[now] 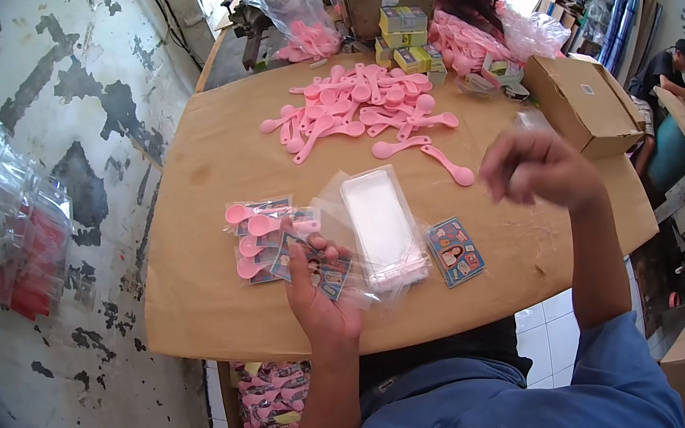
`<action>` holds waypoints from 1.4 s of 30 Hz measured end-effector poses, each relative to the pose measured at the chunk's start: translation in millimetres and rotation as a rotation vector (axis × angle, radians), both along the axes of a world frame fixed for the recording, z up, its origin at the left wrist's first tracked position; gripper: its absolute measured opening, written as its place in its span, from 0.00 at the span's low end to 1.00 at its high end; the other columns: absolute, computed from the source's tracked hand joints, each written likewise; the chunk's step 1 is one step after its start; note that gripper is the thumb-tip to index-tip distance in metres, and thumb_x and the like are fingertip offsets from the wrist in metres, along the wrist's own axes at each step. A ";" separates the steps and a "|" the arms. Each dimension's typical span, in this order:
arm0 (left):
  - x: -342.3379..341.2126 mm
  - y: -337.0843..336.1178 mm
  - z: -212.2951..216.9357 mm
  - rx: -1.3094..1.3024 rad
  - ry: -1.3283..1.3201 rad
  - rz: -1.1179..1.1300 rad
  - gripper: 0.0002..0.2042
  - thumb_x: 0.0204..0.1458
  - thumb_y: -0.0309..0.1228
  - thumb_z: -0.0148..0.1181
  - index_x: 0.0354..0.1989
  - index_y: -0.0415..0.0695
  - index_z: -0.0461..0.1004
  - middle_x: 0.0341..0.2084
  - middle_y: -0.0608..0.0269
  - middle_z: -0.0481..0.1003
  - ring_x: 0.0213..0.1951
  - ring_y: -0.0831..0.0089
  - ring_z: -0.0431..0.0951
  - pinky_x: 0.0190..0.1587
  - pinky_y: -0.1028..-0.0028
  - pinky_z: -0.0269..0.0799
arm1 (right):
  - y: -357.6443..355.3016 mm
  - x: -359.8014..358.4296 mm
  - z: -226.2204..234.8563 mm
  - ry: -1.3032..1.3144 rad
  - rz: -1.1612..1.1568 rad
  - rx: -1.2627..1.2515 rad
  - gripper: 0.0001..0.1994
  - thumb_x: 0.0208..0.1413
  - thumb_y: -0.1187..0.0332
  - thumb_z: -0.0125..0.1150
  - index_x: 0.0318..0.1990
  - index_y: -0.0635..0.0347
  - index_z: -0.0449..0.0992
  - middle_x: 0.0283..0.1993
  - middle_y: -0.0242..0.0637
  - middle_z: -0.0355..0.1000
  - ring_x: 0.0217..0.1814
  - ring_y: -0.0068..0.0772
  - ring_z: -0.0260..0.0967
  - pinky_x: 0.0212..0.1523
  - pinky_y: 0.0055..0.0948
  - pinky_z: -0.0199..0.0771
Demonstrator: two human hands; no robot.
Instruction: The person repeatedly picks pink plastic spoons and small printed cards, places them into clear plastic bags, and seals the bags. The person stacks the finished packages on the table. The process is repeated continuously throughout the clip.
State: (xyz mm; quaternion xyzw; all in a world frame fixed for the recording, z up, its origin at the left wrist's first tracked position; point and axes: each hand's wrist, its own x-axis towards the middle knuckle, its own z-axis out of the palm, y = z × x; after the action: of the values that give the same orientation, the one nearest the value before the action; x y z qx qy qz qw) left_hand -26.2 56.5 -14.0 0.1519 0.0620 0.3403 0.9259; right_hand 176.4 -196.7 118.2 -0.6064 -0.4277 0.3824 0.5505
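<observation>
My left hand (321, 307) is closed on a printed card (331, 280), which seems to be inside a clear plastic bag. Under and beyond it lie packed pink spoons with cards (251, 245) in clear bags, overlapping each other. Just right of that hand is a stack of clear plastic bags (380, 226), whitish in the middle. A small pile of printed cards (456, 251) sits to the right of the bags. My right hand (543, 169) is raised over the right side of the table, fingers curled and slightly blurred; whatever they hold, if anything, is hidden. A loose pink spoon (450, 166) lies near it.
A heap of pink spoons (361, 103) covers the far middle of the brown-covered table (216, 323). Small yellow boxes (404, 25) and a cardboard box (582, 100) stand behind and right. Below the left edge, a carton holds packed spoons (274, 404). Another person (670, 72) works far right.
</observation>
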 end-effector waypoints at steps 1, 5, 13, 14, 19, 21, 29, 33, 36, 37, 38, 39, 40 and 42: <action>1.1 -0.2 0.3 0.000 -0.008 -0.006 0.22 0.69 0.34 0.53 0.70 0.48 0.62 0.37 0.65 0.74 0.37 0.77 0.74 0.49 0.69 0.76 | -3.3 26.3 -2.0 0.051 -0.062 0.055 0.15 0.63 0.65 0.65 0.52 0.64 0.78 0.48 0.38 0.77 0.46 0.27 0.76 0.46 0.25 0.76; 1.0 -2.5 2.9 0.021 0.015 -0.024 0.22 0.69 0.36 0.54 0.69 0.47 0.63 0.37 0.64 0.74 0.37 0.77 0.75 0.49 0.68 0.76 | 22.3 71.8 -45.2 -0.576 -0.445 -0.008 0.16 0.60 0.64 0.65 0.52 0.62 0.79 0.51 0.44 0.78 0.53 0.40 0.76 0.52 0.36 0.75; 0.5 -4.8 5.7 0.137 0.104 0.051 0.22 0.69 0.37 0.54 0.69 0.45 0.62 0.37 0.63 0.74 0.37 0.75 0.75 0.48 0.66 0.77 | 91.4 60.6 -81.2 -1.198 -0.587 -0.531 0.13 0.57 0.63 0.64 0.45 0.60 0.77 0.49 0.49 0.77 0.54 0.50 0.75 0.55 0.45 0.74; 2.6 -7.6 6.7 0.162 0.101 0.043 0.23 0.69 0.37 0.54 0.69 0.44 0.62 0.37 0.63 0.74 0.37 0.75 0.75 0.48 0.66 0.77 | 94.5 65.7 -92.6 -1.236 -0.559 -0.535 0.12 0.57 0.64 0.64 0.44 0.60 0.77 0.47 0.49 0.77 0.53 0.50 0.75 0.53 0.46 0.75; 4.5 -17.8 10.4 0.236 0.102 0.036 0.23 0.69 0.37 0.54 0.69 0.42 0.61 0.37 0.62 0.74 0.37 0.74 0.76 0.48 0.65 0.78 | 93.7 81.2 -116.6 -1.269 -0.511 -0.347 0.11 0.56 0.65 0.63 0.43 0.61 0.76 0.44 0.49 0.77 0.51 0.51 0.75 0.49 0.48 0.75; 5.0 -19.7 10.7 0.222 0.130 0.039 0.23 0.69 0.38 0.55 0.68 0.43 0.62 0.37 0.62 0.74 0.37 0.74 0.76 0.48 0.65 0.78 | 86.4 80.4 -108.6 -1.241 -0.453 -0.378 0.13 0.57 0.65 0.63 0.46 0.62 0.76 0.46 0.50 0.78 0.48 0.53 0.76 0.48 0.49 0.76; 9.1 -7.7 7.4 0.221 0.130 0.093 0.22 0.68 0.38 0.56 0.67 0.44 0.64 0.38 0.63 0.75 0.38 0.75 0.75 0.49 0.67 0.76 | 26.8 55.3 -51.9 -0.678 -0.656 -0.066 0.14 0.59 0.73 0.63 0.51 0.68 0.75 0.38 0.38 0.78 0.38 0.29 0.79 0.38 0.33 0.78; 16.4 -7.7 13.7 0.271 0.074 0.103 0.21 0.68 0.37 0.56 0.66 0.44 0.65 0.40 0.64 0.76 0.39 0.76 0.75 0.51 0.68 0.75 | -11.5 59.6 -80.2 -0.546 -0.811 -0.044 0.10 0.59 0.72 0.64 0.44 0.69 0.77 0.36 0.36 0.78 0.39 0.24 0.79 0.41 0.28 0.78; 19.7 -6.3 17.3 0.327 0.061 0.167 0.22 0.68 0.38 0.57 0.66 0.45 0.66 0.41 0.63 0.76 0.42 0.75 0.76 0.54 0.66 0.74 | -25.3 50.5 -95.1 -0.721 -0.882 -0.135 0.08 0.58 0.72 0.65 0.42 0.68 0.78 0.35 0.35 0.79 0.36 0.22 0.77 0.39 0.26 0.76; 21.3 -5.9 18.3 0.335 0.076 0.171 0.22 0.68 0.38 0.57 0.66 0.45 0.66 0.41 0.63 0.76 0.42 0.75 0.76 0.54 0.66 0.74 | -26.8 44.5 -100.0 -0.761 -0.926 -0.163 0.08 0.58 0.72 0.65 0.41 0.67 0.78 0.35 0.34 0.79 0.35 0.20 0.75 0.37 0.24 0.74; 22.8 -6.3 19.3 0.322 0.057 0.198 0.22 0.68 0.39 0.57 0.66 0.45 0.66 0.42 0.63 0.76 0.43 0.74 0.76 0.56 0.65 0.74 | -26.5 35.8 -100.5 -0.741 -0.917 -0.160 0.08 0.58 0.72 0.65 0.41 0.67 0.78 0.35 0.34 0.79 0.35 0.20 0.75 0.37 0.24 0.74; 24.2 -6.8 20.2 0.309 0.038 0.226 0.23 0.68 0.40 0.57 0.66 0.44 0.66 0.43 0.62 0.77 0.44 0.73 0.76 0.58 0.64 0.73 | -27.4 26.2 -96.3 -0.754 -0.979 -0.175 0.08 0.58 0.72 0.65 0.41 0.67 0.79 0.34 0.33 0.79 0.34 0.20 0.74 0.37 0.24 0.73; 25.4 -8.0 23.1 0.318 0.055 0.236 0.23 0.68 0.40 0.57 0.66 0.44 0.66 0.43 0.62 0.77 0.44 0.73 0.76 0.58 0.64 0.73 | -27.3 15.5 -90.2 -0.767 -1.040 -0.190 0.08 0.58 0.72 0.65 0.40 0.67 0.79 0.33 0.33 0.79 0.33 0.19 0.72 0.36 0.23 0.71; 28.8 -9.8 27.1 0.313 0.046 0.284 0.23 0.67 0.41 0.57 0.66 0.44 0.66 0.44 0.61 0.76 0.45 0.71 0.77 0.62 0.63 0.72 | -20.9 -9.8 -92.6 -0.662 -1.072 -0.158 0.07 0.58 0.73 0.65 0.41 0.67 0.79 0.33 0.32 0.78 0.32 0.18 0.70 0.35 0.21 0.70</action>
State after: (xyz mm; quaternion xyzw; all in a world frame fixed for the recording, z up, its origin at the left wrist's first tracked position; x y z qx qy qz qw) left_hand 2.5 46.7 13.1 0.2914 0.0505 0.4693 0.8320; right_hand 166.6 -217.6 25.6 -0.8614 -0.1826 -0.1239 0.4576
